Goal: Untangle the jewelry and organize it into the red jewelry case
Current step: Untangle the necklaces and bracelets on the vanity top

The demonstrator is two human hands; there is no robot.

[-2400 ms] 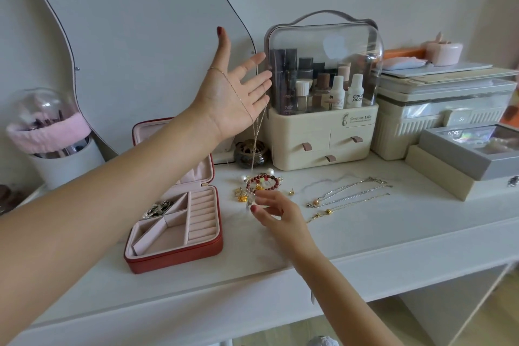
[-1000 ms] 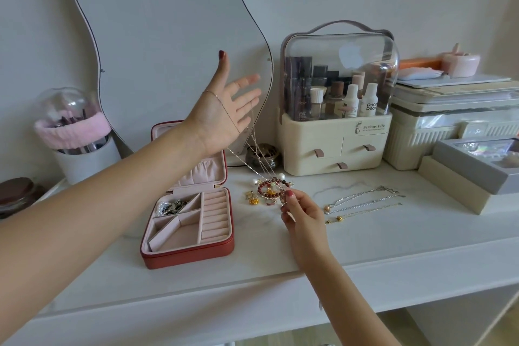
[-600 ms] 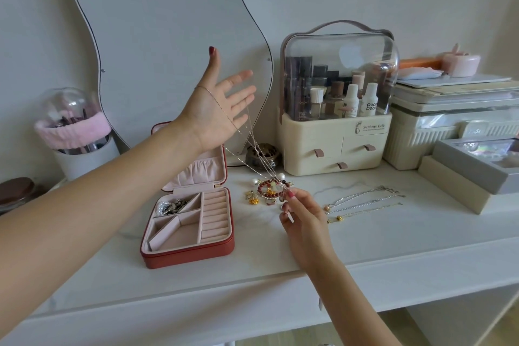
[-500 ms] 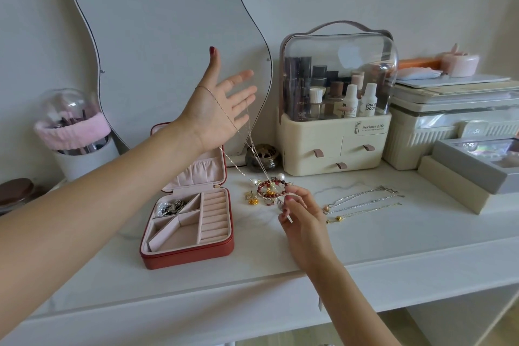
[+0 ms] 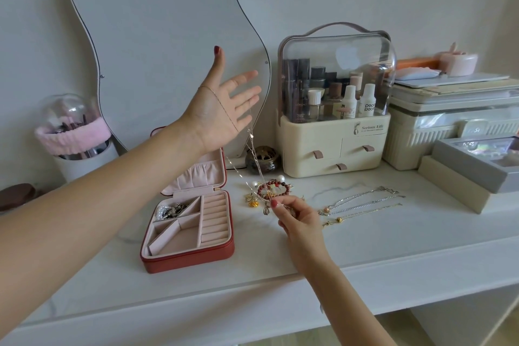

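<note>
My left hand (image 5: 222,109) is raised with straight, spread fingers. A thin gold chain (image 5: 254,157) is draped over its palm and hangs down to the tangled jewelry pile (image 5: 266,194) on the white tabletop. A red bead bracelet (image 5: 273,188), pearls and gold charms lie in that pile. My right hand (image 5: 295,215) pinches a piece at the pile's near edge. The red jewelry case (image 5: 191,233) lies open to the left, with dark and pearl jewelry in its rear left compartment. Three thin necklaces (image 5: 362,205) are laid out straight to the right.
A wavy mirror (image 5: 157,36) leans on the wall behind. A cream cosmetics organizer (image 5: 334,149) with a clear lid stands behind the pile, beside a small dark jar (image 5: 262,161). Stacked boxes (image 5: 460,132) fill the right. A brush holder (image 5: 75,135) stands at far left.
My left hand has stayed raised with the chain over it. My right hand has moved slightly nearer me while still pinching at the pile. The camera view shifted a little.
</note>
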